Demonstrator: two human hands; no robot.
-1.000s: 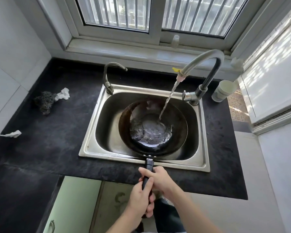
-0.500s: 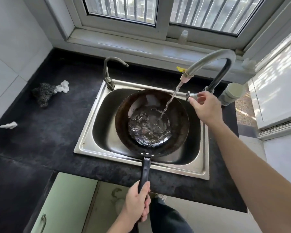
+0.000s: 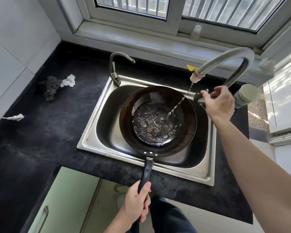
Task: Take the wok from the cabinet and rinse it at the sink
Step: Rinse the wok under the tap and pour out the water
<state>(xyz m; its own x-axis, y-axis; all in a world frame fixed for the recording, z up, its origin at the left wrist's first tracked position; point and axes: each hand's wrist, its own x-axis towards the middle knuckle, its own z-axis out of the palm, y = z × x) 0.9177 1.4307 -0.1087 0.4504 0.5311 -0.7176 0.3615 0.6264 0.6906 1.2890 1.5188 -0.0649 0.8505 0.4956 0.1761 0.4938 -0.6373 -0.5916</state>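
Note:
A dark, worn wok (image 3: 183,132) sits in the steel sink (image 3: 94,130) with a pool of water in its bottom. Its black handle (image 3: 147,172) sticks out over the counter's front edge, and my left hand (image 3: 134,204) grips the handle's end. My right hand (image 3: 220,103) holds the lever of the tall curved faucet (image 3: 225,59) at the sink's right back corner. Only a thin stream of water (image 3: 181,101) falls from the spout into the wok.
A smaller second tap (image 3: 115,71) stands at the sink's back left. A steel-wool scrubber (image 3: 50,87) and crumpled white paper (image 3: 68,81) lie on the black counter (image 3: 49,125) to the left. A pale cup (image 3: 246,96) stands right of the faucet. Green cabinet doors (image 3: 64,204) are below.
My right hand left the wok handle and went up to the faucet lever, which it now holds. The water stream has thinned. My left hand keeps its grip on the handle.

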